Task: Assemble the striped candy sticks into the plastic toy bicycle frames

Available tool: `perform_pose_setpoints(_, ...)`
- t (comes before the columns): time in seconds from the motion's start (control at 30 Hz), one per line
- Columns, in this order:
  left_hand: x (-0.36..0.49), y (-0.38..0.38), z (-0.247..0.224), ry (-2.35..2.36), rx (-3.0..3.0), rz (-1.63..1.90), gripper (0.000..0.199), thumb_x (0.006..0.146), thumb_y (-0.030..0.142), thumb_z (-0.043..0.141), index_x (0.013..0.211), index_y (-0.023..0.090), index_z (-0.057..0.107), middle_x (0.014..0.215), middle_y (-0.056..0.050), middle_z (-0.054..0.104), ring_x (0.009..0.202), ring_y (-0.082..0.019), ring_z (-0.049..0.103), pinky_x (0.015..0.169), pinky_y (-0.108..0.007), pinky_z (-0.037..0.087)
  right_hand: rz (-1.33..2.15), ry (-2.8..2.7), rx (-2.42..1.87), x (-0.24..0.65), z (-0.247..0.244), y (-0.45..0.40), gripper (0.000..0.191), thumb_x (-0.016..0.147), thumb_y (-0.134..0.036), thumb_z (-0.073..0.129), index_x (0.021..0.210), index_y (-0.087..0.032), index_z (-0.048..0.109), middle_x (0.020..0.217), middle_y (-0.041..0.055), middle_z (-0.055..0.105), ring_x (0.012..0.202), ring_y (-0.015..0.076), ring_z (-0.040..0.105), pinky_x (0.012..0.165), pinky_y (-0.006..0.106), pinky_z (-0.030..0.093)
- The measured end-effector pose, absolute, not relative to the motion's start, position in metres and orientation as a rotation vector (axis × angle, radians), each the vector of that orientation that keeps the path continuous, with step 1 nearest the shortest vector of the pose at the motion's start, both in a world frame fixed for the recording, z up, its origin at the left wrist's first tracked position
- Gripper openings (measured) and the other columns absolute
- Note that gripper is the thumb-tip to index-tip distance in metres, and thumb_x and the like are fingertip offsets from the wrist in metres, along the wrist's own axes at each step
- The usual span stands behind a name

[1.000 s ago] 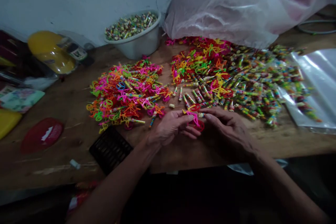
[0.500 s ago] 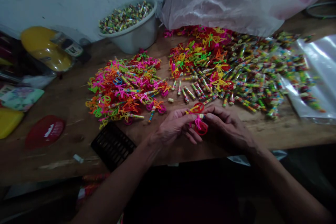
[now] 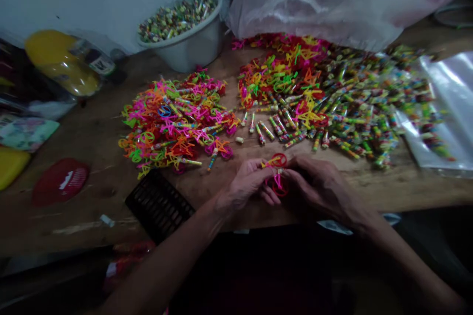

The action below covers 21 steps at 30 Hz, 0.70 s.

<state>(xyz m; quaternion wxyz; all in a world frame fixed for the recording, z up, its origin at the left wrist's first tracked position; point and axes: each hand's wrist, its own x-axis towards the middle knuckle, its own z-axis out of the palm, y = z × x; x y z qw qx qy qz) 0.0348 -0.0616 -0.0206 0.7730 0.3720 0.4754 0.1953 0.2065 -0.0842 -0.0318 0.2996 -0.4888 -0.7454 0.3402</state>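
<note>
Near the table's front edge, my left hand (image 3: 253, 182) pinches a small plastic toy (image 3: 278, 183) with red rings and pink and yellow parts. Thumb and fingers close around its left side. From the right, the fingers of my right hand (image 3: 314, 179) press together against the same toy, at a small pale-ended tube (image 3: 280, 171) in its middle. Most of that tube is hidden by the fingers. Beyond the hands lie several loose candy-filled tubes (image 3: 266, 130), with a heap of bright plastic toys (image 3: 177, 123) to their left.
Behind stand a white tub (image 3: 185, 51) full of tubes and a large translucent bag (image 3: 314, 5). A tube pile (image 3: 362, 103) and clear plastic bags (image 3: 432, 152) lie right. A black basket (image 3: 158, 204) and a red cap-shaped item (image 3: 61, 182) are left on the wooden table (image 3: 207, 192).
The camera view has shifted slightly. My right fingers have turned and closed in over the toy's middle, covering more of the tube; my left hand keeps its hold.
</note>
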Motion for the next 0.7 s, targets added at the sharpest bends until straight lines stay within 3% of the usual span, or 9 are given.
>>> perform_pose_setpoints(0.1,0.025,-0.052,-0.015,1.025,0.863,0.479,0.029,0.075,0.039,0.061,0.086,0.013,0.053,0.063,-0.001,0.061,0.043,-0.012,0.060,0.035,-0.017,0.041,0.881,-1.856,-1.276,0.199,-0.029,-0.081,0.021,0.089,-0.029,0.045,0.096,-0.021,0.063,0.084,0.0032,0.069,0.073,0.0150,0.062,0.068,0.026,0.049)
perform_pose_setpoints(0.23,-0.029,-0.016,0.020,1.328,1.077,0.759,0.028,0.073,0.041,0.061,0.079,0.014,0.054,0.058,0.001,0.058,0.037,-0.008,0.050,0.034,-0.017,0.035,0.560,-1.816,-1.389,0.194,-0.034,-0.071,0.032,0.087,-0.034,0.049,0.115,-0.019,0.057,0.098,0.0077,0.067,0.079,0.0178,0.062,0.067,0.029,0.050)
perform_pose_setpoints(0.33,-0.089,0.019,0.058,1.729,1.404,1.000,0.028,0.073,0.044,0.059,0.077,0.016,0.055,0.054,0.004,0.053,0.039,-0.008,0.047,0.038,-0.019,0.033,0.399,-1.946,-1.400,0.191,-0.041,-0.055,0.026,0.091,-0.029,0.043,0.106,-0.018,0.061,0.097,0.0077,0.065,0.080,0.0176,0.061,0.067,0.028,0.047)
perform_pose_setpoints(0.4,-0.120,0.041,0.075,2.111,1.731,0.840,0.028,0.074,0.044,0.055,0.074,0.016,0.059,0.056,0.002,0.054,0.047,-0.011,0.049,0.044,-0.021,0.034,0.299,-2.062,-1.365,0.184,-0.042,-0.039,0.024,0.092,-0.024,0.041,0.101,-0.019,0.063,0.096,0.0072,0.064,0.082,0.0171,0.059,0.070,0.028,0.046)
perform_pose_setpoints(0.47,-0.139,0.060,0.082,2.442,1.950,0.625,0.028,0.075,0.041,0.053,0.075,0.015,0.061,0.067,-0.004,0.061,0.062,-0.017,0.057,0.055,-0.025,0.040,0.175,-2.217,-1.336,0.174,-0.040,-0.020,0.023,0.091,-0.021,0.042,0.100,-0.019,0.063,0.100,0.0074,0.063,0.090,0.0192,0.056,0.077,0.031,0.043)
perform_pose_setpoints(0.57,-0.147,0.078,0.076,2.660,1.989,0.572,0.029,0.077,0.035,0.051,0.093,0.013,0.062,0.091,-0.011,0.064,0.085,-0.024,0.060,0.072,-0.032,0.044,-0.034,-2.447,-1.343,0.153,-0.037,0.005,0.023,0.088,-0.019,0.046,0.104,-0.022,0.063,0.111,0.0076,0.061,0.103,0.0241,0.051,0.085,0.038,0.038)
perform_pose_setpoints(0.7,-0.145,0.086,0.064,2.733,2.088,0.547,0.039,0.081,0.027,0.045,0.117,0.014,0.054,0.109,-0.015,0.059,0.096,-0.027,0.057,0.080,-0.037,0.044,-0.171,-2.519,-1.366,0.133,-0.050,0.025,0.026,0.084,-0.014,0.049,0.104,-0.021,0.064,0.112,0.0089,0.062,0.103,0.0258,0.051,0.085,0.041,0.037)
